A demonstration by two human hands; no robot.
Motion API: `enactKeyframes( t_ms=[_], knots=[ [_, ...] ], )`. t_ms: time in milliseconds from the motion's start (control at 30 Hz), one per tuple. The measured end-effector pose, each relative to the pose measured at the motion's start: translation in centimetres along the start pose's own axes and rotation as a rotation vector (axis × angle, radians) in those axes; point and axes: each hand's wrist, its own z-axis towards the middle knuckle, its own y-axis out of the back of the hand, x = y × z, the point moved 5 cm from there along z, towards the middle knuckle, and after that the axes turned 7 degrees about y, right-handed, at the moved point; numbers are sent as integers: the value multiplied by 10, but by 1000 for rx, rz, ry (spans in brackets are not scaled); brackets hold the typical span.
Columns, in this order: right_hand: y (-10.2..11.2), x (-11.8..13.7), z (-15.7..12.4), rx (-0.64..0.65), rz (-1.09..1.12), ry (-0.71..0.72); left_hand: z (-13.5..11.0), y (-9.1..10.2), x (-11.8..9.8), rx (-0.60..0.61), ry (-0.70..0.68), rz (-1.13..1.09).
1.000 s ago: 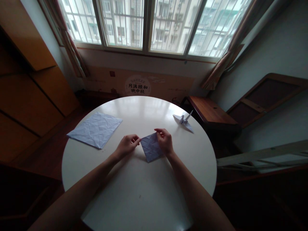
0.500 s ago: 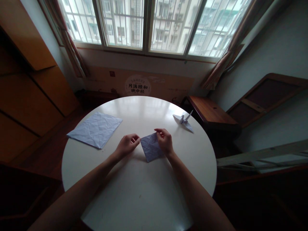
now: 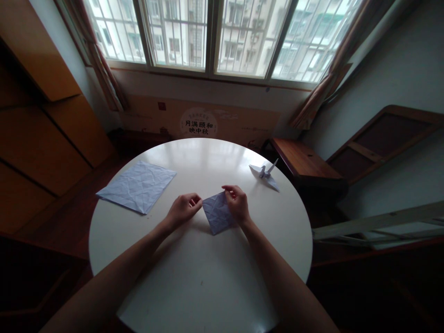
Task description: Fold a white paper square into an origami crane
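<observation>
Between my hands is a small folded square of creased bluish paper (image 3: 217,213), held just over the white table. My left hand (image 3: 184,206) pinches its upper left corner between thumb and forefinger. On the other side, my right hand (image 3: 237,202) grips the upper right edge, hiding that corner. A larger stack of creased bluish paper sheets (image 3: 138,187) lies flat to the left of my left hand. Beyond my right hand, at the far right of the table, stands a folded paper crane (image 3: 265,173) with its wings spread.
The round white table (image 3: 197,286) carries all the paper. Behind it, a printed cardboard panel (image 3: 149,113) leans below the barred window (image 3: 180,37). A low wooden stool or bench (image 3: 305,159) stands at the back right, and wooden cabinets (image 3: 45,148) line the left.
</observation>
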Motion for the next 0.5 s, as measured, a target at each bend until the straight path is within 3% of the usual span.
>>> enactKeyframes(
  t_ms=[300,500],
  knots=[
    [-19,8,-6,186,128,40,-1,-6,-5,133,-8,-141],
    [-24,9,-10,313,86,67,-2,-7,-8,126,-41,-148]
  ],
)
